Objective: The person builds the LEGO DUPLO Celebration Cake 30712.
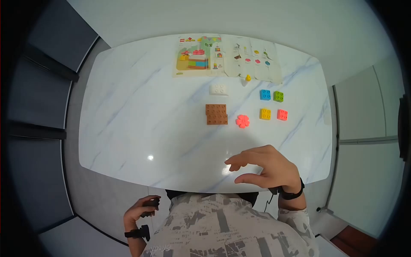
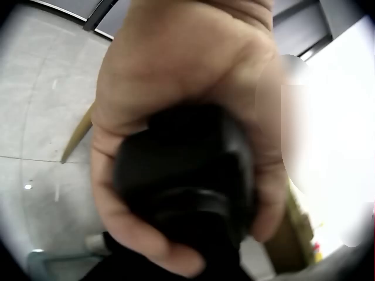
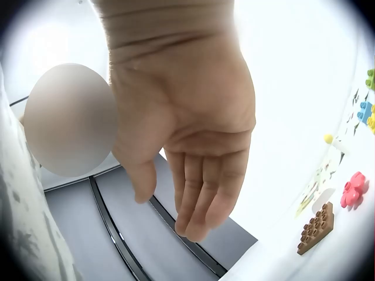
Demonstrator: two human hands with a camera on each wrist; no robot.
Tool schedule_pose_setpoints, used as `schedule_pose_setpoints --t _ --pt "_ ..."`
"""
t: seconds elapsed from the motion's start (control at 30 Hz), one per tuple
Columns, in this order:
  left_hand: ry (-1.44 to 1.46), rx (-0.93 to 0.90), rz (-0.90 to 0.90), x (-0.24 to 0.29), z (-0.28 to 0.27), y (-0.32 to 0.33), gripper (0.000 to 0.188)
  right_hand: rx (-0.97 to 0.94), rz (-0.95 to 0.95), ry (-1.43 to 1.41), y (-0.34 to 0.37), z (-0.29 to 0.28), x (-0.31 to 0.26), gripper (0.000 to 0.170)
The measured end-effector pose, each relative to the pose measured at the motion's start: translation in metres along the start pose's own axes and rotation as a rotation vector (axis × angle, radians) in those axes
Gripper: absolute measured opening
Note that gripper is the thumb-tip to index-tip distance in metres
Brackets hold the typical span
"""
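My left hand (image 1: 138,209) is below the table's front edge at the left, its fingers curled round a rounded black object (image 2: 181,161) whose kind I cannot tell. Over the near right part of the table, my right hand (image 1: 269,166) holds nothing; its fingers are loosely bent, with the thumb apart. Beyond it lies a coral flower piece (image 1: 242,121), left of a yellow brick (image 1: 265,114) and a coral brick (image 1: 282,115). Behind those two sit a blue brick (image 1: 265,94) and a green brick (image 1: 278,96). Brown bricks (image 1: 216,114) lie side by side left of the flower.
A white brick (image 1: 219,89) sits behind the brown ones on the marbled white table (image 1: 128,107). Near a small yellow-topped piece (image 1: 248,78), an unfolded printed leaflet (image 1: 195,58) lies along the far edge. Grey cabinets (image 1: 38,98) stand at the left.
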State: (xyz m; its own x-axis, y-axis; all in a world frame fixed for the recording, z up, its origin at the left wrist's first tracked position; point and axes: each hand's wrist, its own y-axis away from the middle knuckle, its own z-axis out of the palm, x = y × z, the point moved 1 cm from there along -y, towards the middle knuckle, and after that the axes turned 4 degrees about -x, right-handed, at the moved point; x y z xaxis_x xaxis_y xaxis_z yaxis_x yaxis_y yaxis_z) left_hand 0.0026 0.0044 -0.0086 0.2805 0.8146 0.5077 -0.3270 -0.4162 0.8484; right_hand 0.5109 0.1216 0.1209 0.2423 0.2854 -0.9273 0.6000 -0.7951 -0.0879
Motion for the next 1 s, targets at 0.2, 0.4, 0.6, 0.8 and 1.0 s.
schedule_pose_setpoints --t 0.2,0.4,0.6,0.8,1.0 --pt "-0.009 0.265 -0.027 -0.104 0.015 -0.118 0.054 -0.025 0.079 -0.051 0.008 0.004 -0.006 0.041" --pt "-0.605 0.121 -0.147 -0.048 0.013 -0.111 0.061 0.038 0.102 -0.118 0.018 -0.001 -0.003 0.034" --pt "-1.003 -0.044 -0.237 -0.015 0.017 -0.105 0.06 0.046 0.154 -0.094 0.02 0.008 -0.007 0.032" --pt "-1.036 0.122 0.244 0.017 0.04 -0.082 0.048 0.069 0.178 -0.085 0.028 0.006 -0.002 0.031" --pt "-0.153 0.314 0.245 -0.087 0.024 -0.127 0.029 0.091 0.14 -0.098 0.02 0.009 -0.006 0.029"
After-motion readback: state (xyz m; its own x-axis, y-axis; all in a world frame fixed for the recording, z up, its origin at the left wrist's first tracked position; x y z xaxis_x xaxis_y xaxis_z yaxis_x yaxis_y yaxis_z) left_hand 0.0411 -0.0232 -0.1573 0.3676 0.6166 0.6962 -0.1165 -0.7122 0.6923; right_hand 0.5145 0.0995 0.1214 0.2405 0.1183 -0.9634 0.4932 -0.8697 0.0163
